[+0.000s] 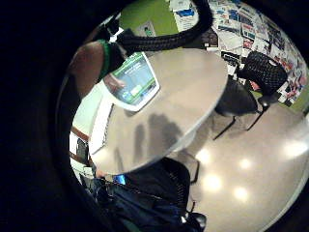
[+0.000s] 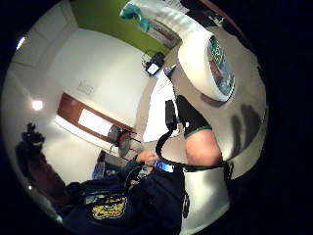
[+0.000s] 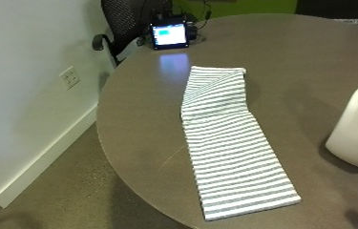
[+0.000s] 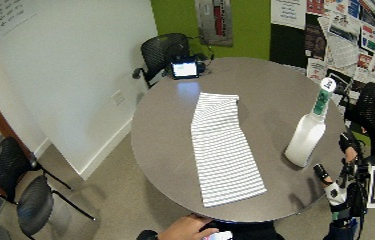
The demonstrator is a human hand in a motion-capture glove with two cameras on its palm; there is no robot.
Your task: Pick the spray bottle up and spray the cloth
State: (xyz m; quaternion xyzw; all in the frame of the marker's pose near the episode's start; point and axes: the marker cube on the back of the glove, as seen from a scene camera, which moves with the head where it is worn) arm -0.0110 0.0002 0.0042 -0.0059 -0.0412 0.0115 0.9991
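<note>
Gloved right hand (image 4: 339, 192) low right of wide outside view, off desk (image 4: 267, 95) edge, apart from bottle; fingers straight, spread, holding nothing. Tall white plastic spray bottle w/ green trigger head (image 4: 309, 131) upright just beyond, mid-right. Long grey-and-white striped cloth (image 4: 221, 150) flat at frame centre. Small lit tablet (image 4: 184, 68) upper centre. Risks: top-heavy bottle tipping if bumped high on approach; nozzle aimed off cloth, wetting desk.

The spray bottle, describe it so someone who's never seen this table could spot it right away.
Start at the round grey table, where a long striped cloth lies flat down the middle. Beside the cloth, towards the table's edge, stands the spray bottle. It is the only upright thing there: white body, green neck and white spray head.
</note>
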